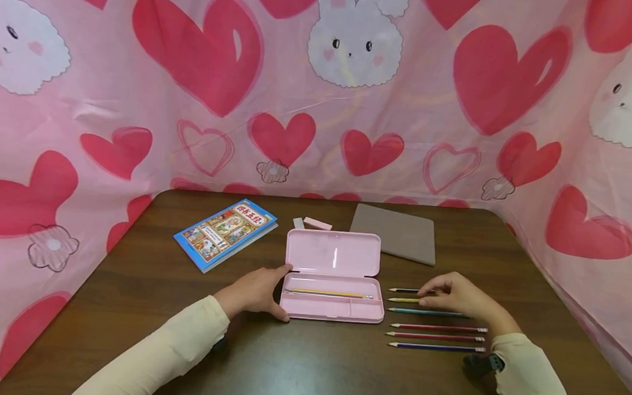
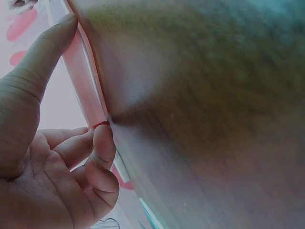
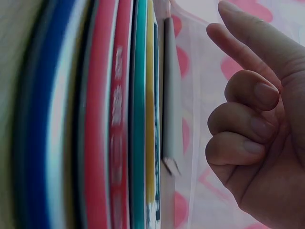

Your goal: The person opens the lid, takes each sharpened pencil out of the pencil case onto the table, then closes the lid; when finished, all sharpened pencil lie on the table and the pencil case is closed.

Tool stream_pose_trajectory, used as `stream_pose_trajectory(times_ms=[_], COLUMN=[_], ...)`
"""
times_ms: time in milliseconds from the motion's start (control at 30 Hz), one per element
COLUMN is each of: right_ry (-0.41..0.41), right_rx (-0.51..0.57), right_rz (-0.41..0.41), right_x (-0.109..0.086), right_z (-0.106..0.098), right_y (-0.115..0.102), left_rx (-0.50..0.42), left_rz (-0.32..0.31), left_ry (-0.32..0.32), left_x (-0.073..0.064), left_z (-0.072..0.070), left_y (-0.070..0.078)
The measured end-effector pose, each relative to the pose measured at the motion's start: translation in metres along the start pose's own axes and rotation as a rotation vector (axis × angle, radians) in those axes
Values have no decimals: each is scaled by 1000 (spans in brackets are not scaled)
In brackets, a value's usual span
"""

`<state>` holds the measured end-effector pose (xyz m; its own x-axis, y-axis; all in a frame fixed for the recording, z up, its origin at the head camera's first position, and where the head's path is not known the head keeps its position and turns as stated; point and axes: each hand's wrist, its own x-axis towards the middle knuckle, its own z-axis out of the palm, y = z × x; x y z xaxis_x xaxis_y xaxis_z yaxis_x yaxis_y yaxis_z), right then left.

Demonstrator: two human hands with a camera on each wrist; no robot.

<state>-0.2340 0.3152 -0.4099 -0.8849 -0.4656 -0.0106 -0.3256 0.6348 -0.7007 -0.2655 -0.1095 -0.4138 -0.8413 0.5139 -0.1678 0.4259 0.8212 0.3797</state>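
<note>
A pink pencil case [image 1: 332,317] lies with its lid raised, and a yellow pencil [image 1: 331,293] and a pale pencil rest in its long compartment. My left hand [image 1: 254,290] grips the case's left end, thumb at the front corner and fingers toward the back. Right of the case, several pencils lie in a row: black [image 1: 403,290], yellow [image 1: 403,300], teal [image 1: 423,312], two red [image 1: 438,337] and dark blue [image 1: 434,347]. Over the black and yellow ones hovers my right hand [image 1: 460,296], thumb and index extended, the other fingers curled, holding nothing.
A blue-covered book [image 1: 225,234] lies at the back left. Behind the raised lid are a pink block [image 1: 317,223] and a small whitish block [image 1: 298,223]. A flat grey-brown rectangular item [image 1: 396,232] sits at the back right. Pink patterned cloth [image 1: 354,120] surrounds the table.
</note>
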Motion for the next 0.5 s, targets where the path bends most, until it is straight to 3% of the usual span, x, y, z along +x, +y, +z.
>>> stream_pose_trajectory(times_ms=[167,367,500], right_ry=[-11,-36,-45], right_rx=[1,17,2], right_rz=[-78,-53,-89], right_x=[16,32,45], right_z=[5,10,15], right_y=[-5,-16,-25], left_rx=[2,-4,-2], left_rz=[1,-2,-12], left_ry=[-3,-2,-10], left_x=[1,1,2], left_z=[1,0,0], left_y=[-1,-1,-1])
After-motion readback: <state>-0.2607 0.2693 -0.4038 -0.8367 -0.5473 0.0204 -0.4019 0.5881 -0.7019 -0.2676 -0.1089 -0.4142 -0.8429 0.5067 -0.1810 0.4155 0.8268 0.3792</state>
